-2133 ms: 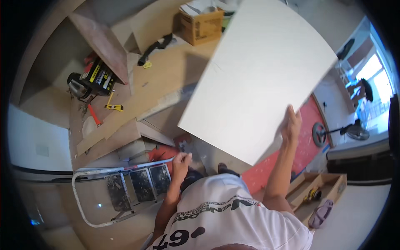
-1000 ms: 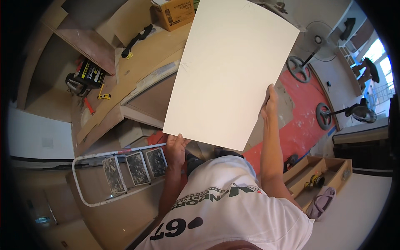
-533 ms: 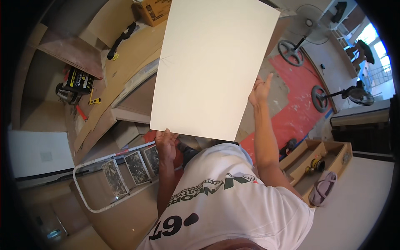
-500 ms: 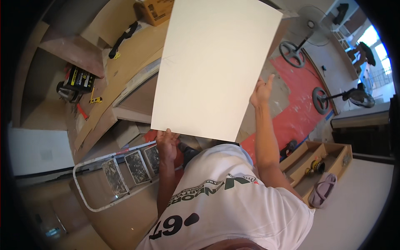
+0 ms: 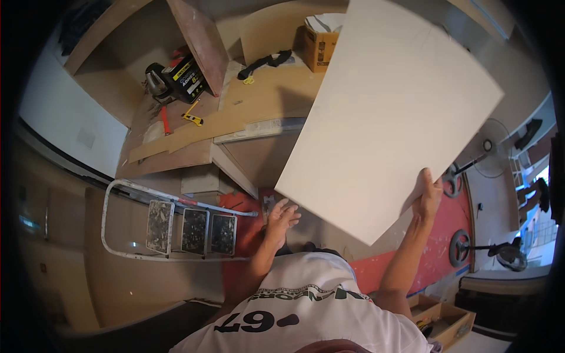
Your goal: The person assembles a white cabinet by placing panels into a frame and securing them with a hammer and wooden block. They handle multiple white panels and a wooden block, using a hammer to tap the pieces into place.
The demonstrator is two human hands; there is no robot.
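Observation:
A large off-white rectangular panel (image 5: pixel 382 123) hangs tilted in front of me, its top running out of the picture. My right hand (image 5: pixel 429 197) grips its lower right edge, with the thumb on the near face and the other fingers mostly hidden behind. Just below the panel's lower left corner is my left hand (image 5: pixel 281 222), open with its fingers apart and slightly bent. It appears to hold nothing, and a small gap shows between it and the panel.
Left of the panel, a wooden counter (image 5: pixel 194 132) holds a yellow utility knife (image 5: pixel 192 119), a black box (image 5: pixel 185 79) and a cardboard box (image 5: pixel 321 50). A folding step ladder (image 5: pixel 188 226) is at lower left. Pedestal fans (image 5: pixel 507 254) and a wooden drawer (image 5: pixel 453 326) are at right.
The panel has swung to the right and tilted clockwise, with my right hand still on its edge. My left hand has come off the lower edge. The view has turned leftward.

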